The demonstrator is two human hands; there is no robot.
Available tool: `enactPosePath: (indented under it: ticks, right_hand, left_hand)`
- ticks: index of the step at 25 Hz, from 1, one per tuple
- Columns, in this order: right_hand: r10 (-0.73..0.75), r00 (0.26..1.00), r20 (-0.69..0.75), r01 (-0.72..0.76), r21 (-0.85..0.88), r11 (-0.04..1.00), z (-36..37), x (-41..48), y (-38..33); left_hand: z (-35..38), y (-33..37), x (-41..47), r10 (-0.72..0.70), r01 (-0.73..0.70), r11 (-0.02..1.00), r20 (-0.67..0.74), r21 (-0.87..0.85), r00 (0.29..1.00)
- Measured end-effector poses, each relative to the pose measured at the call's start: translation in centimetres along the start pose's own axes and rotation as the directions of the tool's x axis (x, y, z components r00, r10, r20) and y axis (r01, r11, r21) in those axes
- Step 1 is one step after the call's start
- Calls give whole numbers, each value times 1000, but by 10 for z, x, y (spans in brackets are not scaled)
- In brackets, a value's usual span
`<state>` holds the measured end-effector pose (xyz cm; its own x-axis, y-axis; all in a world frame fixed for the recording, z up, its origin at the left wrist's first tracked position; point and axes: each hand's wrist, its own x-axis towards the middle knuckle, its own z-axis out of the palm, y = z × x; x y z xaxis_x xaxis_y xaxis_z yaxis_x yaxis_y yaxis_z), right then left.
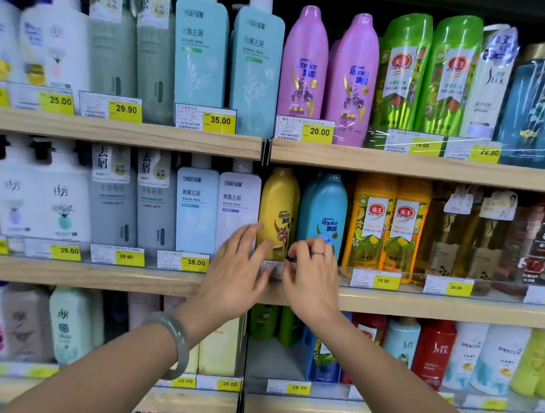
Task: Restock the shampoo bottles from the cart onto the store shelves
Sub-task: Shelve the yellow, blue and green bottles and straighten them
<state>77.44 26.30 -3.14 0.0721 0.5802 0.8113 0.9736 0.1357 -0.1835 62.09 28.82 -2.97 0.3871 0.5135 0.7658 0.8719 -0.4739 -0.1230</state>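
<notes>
The yellow bottle [279,206] stands upright at the front of the middle shelf [106,275], just right of the dark upright joint where two shelf sections meet. Touching its right side is a blue bottle [324,208] of the same brand, and beyond that is a pair of orange bottles [373,223]. Just left of the yellow bottle, across the joint, stands a pale pump bottle [238,201].

Both hands are raised to the foot of the yellow bottle, close together but not touching. The left hand [237,267] is spread, its fingers nearly straight. The fingertips lie against the lower left side of the yellow bottle and the edge of the pale pump bottle. A grey-green bangle [174,342] sits on that wrist. The right hand [312,270], with a thin ring [319,254], has its fingers curled in front of the gap between the yellow and blue bottles. I cannot tell whether they pinch anything.

A white price label [271,270] on the shelf edge, directly below the yellow bottle, shows between the two hands. Two purple bottles [305,61] stand on the shelf above the yellow bottle, and green bottles [263,321] on the one below.
</notes>
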Motion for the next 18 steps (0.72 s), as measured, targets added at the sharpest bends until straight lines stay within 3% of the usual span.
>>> enactPosePath:
  ticks: [7, 9, 11, 14, 18]
  right_hand:
    - [-282, 946, 159, 266, 115, 957, 25, -38, -61]
    - [-338, 901, 274, 300, 171, 938, 33, -53, -94]
    - [-356, 831, 428, 276, 239, 931, 38, -69, -128]
    - [-334, 793, 510, 205, 293, 934, 50, -98, -178]
    - [-192, 757, 624, -34, 331, 943, 74, -153, -257]
  left_hand:
    - [-35, -64, -80, -204, 198, 974, 42, 114, 978]
    - [-51, -90, -108, -250, 236, 963, 105, 133, 963]
    - [-66, -120, -134, -289, 260, 953, 210, 156, 934]
    - [-89, -167, -179, -393, 359, 919, 372, 160, 841]
    - [-124, -241, -262, -471, 454, 873, 543, 177, 695]
